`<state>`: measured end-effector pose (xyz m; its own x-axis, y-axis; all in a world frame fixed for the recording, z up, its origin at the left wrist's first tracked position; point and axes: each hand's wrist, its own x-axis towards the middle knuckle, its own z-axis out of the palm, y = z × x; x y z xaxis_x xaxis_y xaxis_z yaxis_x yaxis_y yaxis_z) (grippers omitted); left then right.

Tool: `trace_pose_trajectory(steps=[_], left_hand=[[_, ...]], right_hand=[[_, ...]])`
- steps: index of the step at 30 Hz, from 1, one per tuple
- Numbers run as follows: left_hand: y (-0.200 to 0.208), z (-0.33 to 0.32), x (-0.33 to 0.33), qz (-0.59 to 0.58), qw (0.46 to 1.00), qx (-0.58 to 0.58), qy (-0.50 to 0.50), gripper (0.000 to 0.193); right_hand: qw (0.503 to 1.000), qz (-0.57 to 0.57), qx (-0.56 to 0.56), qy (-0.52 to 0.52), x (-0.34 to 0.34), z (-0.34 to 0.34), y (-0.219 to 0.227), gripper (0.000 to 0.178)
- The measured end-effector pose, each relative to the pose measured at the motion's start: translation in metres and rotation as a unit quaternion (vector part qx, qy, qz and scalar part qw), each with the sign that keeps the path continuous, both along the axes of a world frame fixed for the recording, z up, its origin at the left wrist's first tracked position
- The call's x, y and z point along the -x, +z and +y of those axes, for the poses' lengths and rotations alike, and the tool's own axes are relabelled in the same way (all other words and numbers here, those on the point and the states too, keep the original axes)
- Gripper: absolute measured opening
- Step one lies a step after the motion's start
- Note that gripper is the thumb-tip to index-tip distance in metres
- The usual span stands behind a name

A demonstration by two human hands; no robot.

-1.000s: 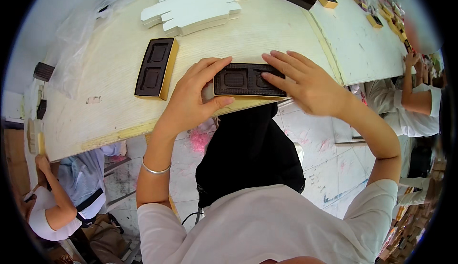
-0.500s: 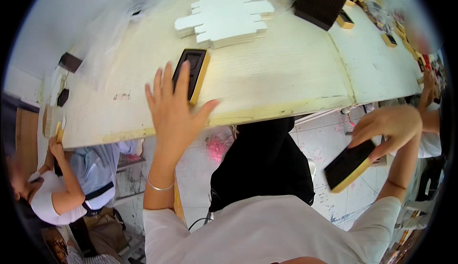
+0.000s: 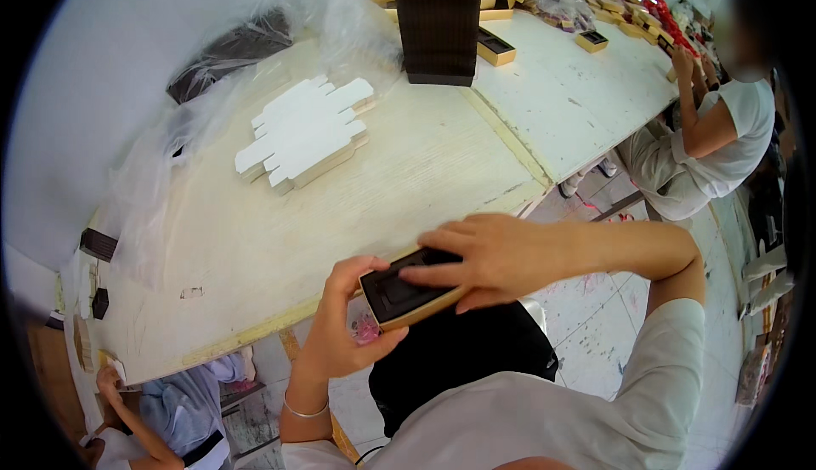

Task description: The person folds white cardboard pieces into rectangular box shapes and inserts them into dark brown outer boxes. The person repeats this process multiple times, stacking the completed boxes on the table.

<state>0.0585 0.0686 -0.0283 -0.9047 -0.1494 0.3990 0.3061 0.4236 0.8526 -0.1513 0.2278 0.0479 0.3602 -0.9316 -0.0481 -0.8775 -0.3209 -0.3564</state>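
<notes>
Both hands have come back together on one gold-sided tray with a dark insert, now held off the table edge. The left hand has its grip closed round the near end; the right hand presses fingers flat on top, possibly seating the insert.

The scene is seen by one head-worn fisheye camera, aimed steeply down from above the wearer's chest. The table is taken as landmark: its near edge lies close below the lens, and its far end with the dark ribbed stack is seen further off. Straight edges are bent toward the black rim. No second view is given
</notes>
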Motion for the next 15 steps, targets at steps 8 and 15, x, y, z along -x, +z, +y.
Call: trace_pose_trajectory(steps=[8,15], left_hand=[[0.006,-0.026,-0.016,-0.069,0.981,0.075,0.167,0.061],[0.014,-0.078,0.039,-0.045,0.866,0.388,0.311,0.052]], right_hand=[[0.944,-0.071,-0.094,-0.310,0.098,0.008,0.127,0.069],[0.854,0.085,0.314,-0.406,0.168,-0.049,0.129,0.045]])
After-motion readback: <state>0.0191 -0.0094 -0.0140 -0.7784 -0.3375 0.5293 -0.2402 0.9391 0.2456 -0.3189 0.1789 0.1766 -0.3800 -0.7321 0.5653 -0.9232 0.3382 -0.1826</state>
